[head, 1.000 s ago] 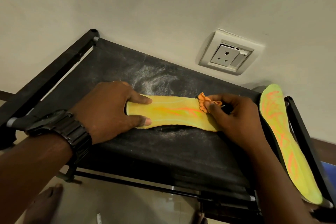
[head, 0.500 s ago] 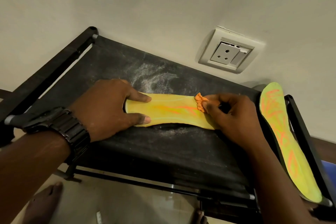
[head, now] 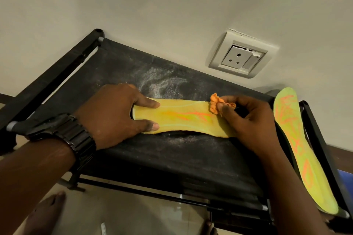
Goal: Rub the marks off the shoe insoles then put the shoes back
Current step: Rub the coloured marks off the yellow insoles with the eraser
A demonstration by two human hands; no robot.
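Shelf (head: pixel 172 158): I see taut black woven fabric in a tubular black frame, dusted with white powder.
Spare insole (head: pixel 298 150): long yellow-green foam with orange scrawl, lying along the right rail.
Worked insole (head: pixel 183 118): flat yellow foam streaked orange at mid-length, lying across the shelf's middle.
Left hand (head: pixel 112 116): thumb and forefinger straight and spread, pressing the worked insole's left end down.
Right hand (head: pixel 250 124): fingers curled, pinching the cloth at the worked insole's far edge, right of the streaks.
Cloth (head: pixel 214 106): small crumpled orange wad.
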